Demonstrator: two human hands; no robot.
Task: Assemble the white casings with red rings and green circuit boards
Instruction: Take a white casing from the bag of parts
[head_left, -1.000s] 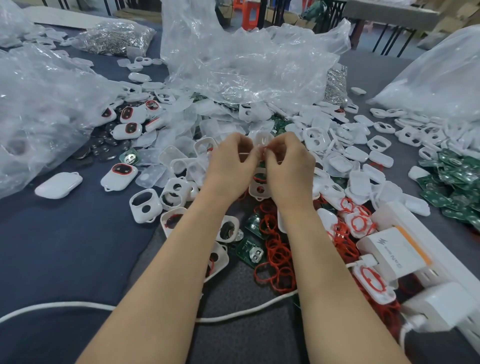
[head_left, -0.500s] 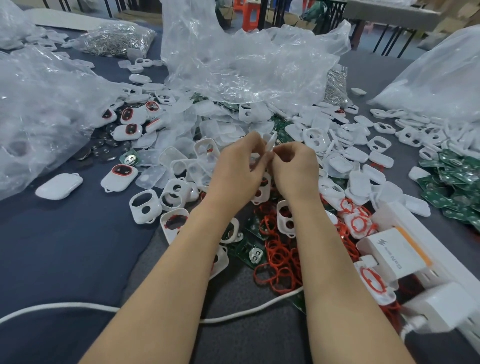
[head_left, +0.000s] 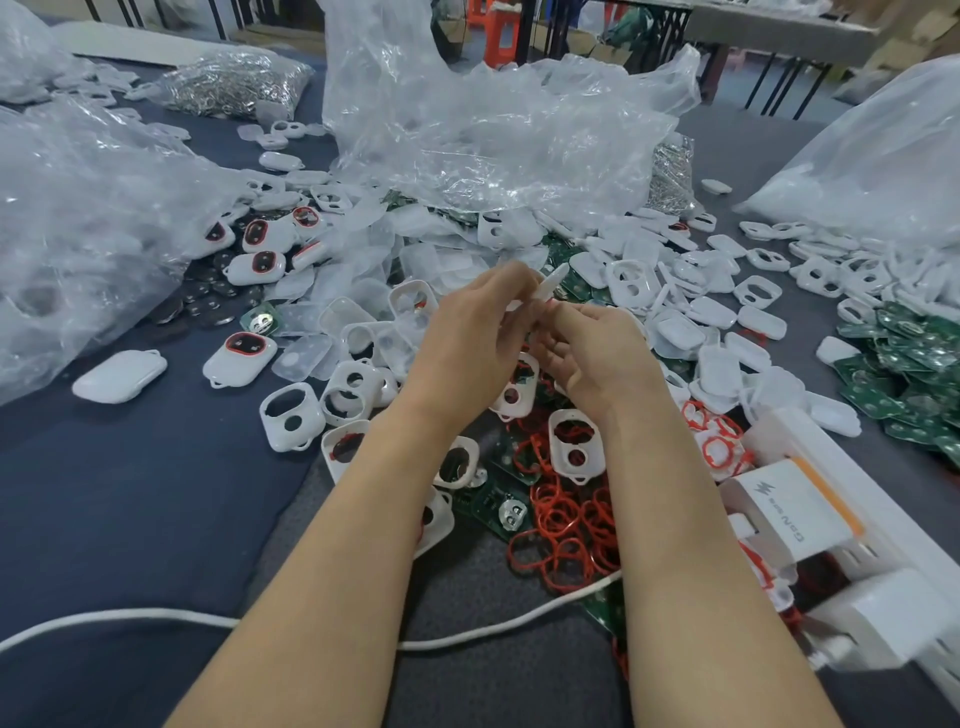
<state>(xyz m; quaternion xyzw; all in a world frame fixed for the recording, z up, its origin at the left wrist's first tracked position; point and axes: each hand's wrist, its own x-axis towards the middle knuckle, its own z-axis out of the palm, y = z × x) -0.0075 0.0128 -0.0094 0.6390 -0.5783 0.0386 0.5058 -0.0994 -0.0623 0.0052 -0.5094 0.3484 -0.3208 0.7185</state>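
White plastic, seen edge-on: the casing you are working on is a thin pale sliver, tilted up and to the right above the middle of the heap. Your left hand pinches it between thumb and curled fingers. Your right hand sits just beside it, palm turned inward and fingers loosely curled, with the forefinger tip at the casing's lower end. Whether that hand holds anything of its own cannot be told.

Under your wrists lie loose red rings tangled over green circuit boards, with open casing frames to the left of them. Farther left, a casing fitted with a red ring rests on the dark counter. A white cable passes beneath both forearms. A white charger stands near your right arm. Behind the heap, a crumpled clear plastic bag covers more parts.
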